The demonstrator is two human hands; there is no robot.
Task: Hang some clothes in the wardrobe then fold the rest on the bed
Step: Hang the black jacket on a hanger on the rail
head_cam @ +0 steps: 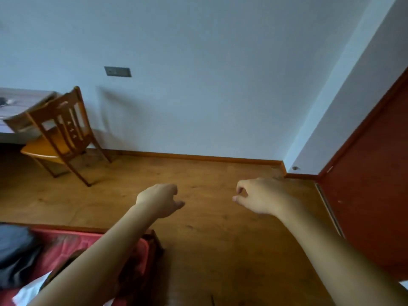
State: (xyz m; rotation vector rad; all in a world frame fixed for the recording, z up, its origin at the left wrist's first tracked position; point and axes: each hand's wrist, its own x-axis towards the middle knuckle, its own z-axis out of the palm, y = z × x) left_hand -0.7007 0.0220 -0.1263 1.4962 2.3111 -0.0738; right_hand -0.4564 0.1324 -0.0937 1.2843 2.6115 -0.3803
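Observation:
My left hand (160, 198) and my right hand (257, 195) are both stretched out over the wooden floor, fingers loosely curled, with nothing in either. At the lower left lies the corner of the bed (88, 241) with a red cover. On it rest a dark garment (15, 252) and a white piece of cloth (28, 291), both partly cut off by the frame edge. My left forearm crosses above the bed corner. No wardrobe interior or hanger is visible.
A wooden chair (64, 133) stands at the left, pushed against a desk (19, 107). A reddish-brown door or panel (373, 195) fills the right side. A plain wall (209, 74) with a grey switch plate (117, 71) faces me.

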